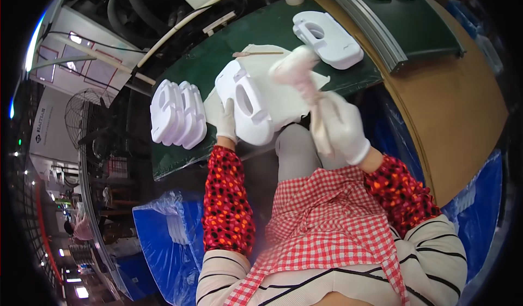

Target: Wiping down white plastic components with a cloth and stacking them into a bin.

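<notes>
The white moulded shell (pixel 248 107) lay at the near edge of the green table (pixel 261 31), on a pale sheet that kept it off the mat. Your left hand (pixel 225 119) was pressed flat against its side, steadying it. Your right hand (pixel 340 125) was closed around a blurred pale tool (pixel 297 69) above it. A stack of matching shells (pixel 177 114) stood on edge toward the table's left edge, within reach.

— Hands?
— Left hand (pixel 226 122) and right hand (pixel 344 125): white fabric gloves, snug at the wrist.
— Forearms?
— Red sleeve covers with dark spots, elastic cuffs.
— Torso?
— Cream top with thin black stripes; red-and-white checked apron over it.
— Legs?
— Grey trousers.
</notes>
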The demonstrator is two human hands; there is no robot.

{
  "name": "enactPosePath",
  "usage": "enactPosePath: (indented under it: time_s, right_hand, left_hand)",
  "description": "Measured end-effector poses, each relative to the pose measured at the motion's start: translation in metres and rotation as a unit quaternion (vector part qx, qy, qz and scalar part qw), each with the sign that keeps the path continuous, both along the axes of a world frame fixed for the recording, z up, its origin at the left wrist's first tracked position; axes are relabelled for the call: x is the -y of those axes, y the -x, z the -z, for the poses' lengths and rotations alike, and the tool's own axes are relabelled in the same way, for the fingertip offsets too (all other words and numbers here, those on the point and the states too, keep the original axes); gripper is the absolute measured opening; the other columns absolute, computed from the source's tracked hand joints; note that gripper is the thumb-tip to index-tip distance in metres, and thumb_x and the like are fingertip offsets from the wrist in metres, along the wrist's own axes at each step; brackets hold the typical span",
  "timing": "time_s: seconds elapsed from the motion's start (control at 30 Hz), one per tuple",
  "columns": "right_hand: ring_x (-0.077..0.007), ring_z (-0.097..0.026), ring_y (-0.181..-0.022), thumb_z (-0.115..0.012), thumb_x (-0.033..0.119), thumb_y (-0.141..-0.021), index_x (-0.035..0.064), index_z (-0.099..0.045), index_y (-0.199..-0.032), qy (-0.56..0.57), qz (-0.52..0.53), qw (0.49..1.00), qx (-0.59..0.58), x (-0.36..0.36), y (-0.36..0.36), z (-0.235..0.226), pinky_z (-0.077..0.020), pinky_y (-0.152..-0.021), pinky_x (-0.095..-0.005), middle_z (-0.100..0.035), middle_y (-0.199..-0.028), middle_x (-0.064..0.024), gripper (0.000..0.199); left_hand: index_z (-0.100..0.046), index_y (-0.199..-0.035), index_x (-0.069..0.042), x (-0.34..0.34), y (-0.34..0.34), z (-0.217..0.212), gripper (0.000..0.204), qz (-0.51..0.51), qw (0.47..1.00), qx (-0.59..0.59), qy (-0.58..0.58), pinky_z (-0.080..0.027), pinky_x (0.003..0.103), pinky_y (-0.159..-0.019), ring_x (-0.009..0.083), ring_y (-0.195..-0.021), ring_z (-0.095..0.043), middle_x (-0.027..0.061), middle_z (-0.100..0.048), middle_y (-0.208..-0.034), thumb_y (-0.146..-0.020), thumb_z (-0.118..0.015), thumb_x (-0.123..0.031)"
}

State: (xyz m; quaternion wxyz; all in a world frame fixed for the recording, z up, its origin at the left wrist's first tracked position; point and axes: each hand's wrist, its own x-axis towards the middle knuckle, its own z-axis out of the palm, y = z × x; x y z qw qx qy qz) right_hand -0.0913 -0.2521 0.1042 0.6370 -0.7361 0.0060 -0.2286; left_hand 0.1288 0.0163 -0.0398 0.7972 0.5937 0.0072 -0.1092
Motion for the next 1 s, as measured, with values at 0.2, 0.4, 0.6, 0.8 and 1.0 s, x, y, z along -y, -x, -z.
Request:
enactPosePath:
  time_s: [0.2, 0.4, 0.6, 0.8, 1.0]
  right_hand:
    - [-0.0395, -0.057, -0.06, -0.05, 0.016, -0.091, -0.0003, -0.056, -0.087, 0.354, 0.001, 0.934, -0.054, 0.003, -0.003, 0.027, -0.0441, -0.053, -0.0411, -0.056, -0.068, -0.0201, 0.018]
    - [-0.0339, -0.058, -0.053, -0.046, 0.016, -0.094, -0.0007, -0.057, -0.088, 0.03, 0.048, 0.996, 0.075, 0.0, 0.011, 0.004, -0.0423, -0.048, -0.0375, -0.055, -0.061, -0.0167, 0.021]
    - [-0.0394, -0.059, -0.062, -0.042, 0.027, -0.096, 0.0045, -0.06, -0.087, 0.193, 0.003, 0.976, -0.099, -0.001, -0.011, 0.042, -0.0449, -0.054, -0.0428, -0.06, -0.072, -0.0202, 0.03]
    - [-0.0397, -0.061, -0.076, -0.042, 0.031, -0.096, 0.0029, -0.06, -0.088, 0.087, 0.051, 0.992, -0.069, 0.009, -0.041, 0.052, -0.0476, -0.064, -0.0409, -0.062, -0.078, -0.0227, 0.034]
    - [-0.038, -0.061, -0.083, -0.041, 0.037, -0.096, 0.0031, -0.062, -0.094, 0.197, 0.02, 0.958, -0.21, 0.022, -0.103, 0.041, -0.0467, -0.073, -0.0424, -0.063, -0.087, -0.0227, 0.04]
  left_hand:
    - [-0.04, -0.135, -0.004, 0.058, 0.069, -0.054, 0.05, 0.167, 0.965, -0.096, 0.177, -0.05, 0.035, -0.087, 0.0251, -0.103, -0.059, 0.0128, -0.056, -0.12, -0.098, -0.041, -0.038]
    - [-0.041, -0.135, -0.005, 0.047, 0.092, -0.048, 0.048, 0.126, 0.972, -0.076, 0.18, -0.051, 0.039, -0.087, 0.0253, -0.102, -0.06, 0.0117, -0.058, -0.119, -0.1, -0.037, -0.038]
    - [-0.04, -0.135, -0.003, 0.056, 0.113, -0.063, 0.046, 0.192, 0.952, -0.105, 0.212, -0.05, 0.039, -0.088, 0.0245, -0.102, -0.06, 0.0115, -0.058, -0.119, -0.1, -0.039, -0.033]
    - [-0.04, -0.134, 0.002, 0.043, 0.129, -0.052, 0.047, 0.125, 0.986, -0.042, 0.099, -0.047, 0.031, -0.089, 0.0203, -0.105, -0.057, 0.0129, -0.055, -0.123, -0.098, -0.045, -0.028]
    - [-0.036, -0.137, 0.005, 0.045, 0.148, -0.092, 0.054, 0.092, 0.976, 0.11, -0.167, -0.044, 0.027, -0.089, 0.0156, -0.103, -0.054, 0.0123, -0.055, -0.122, -0.09, -0.053, -0.018]
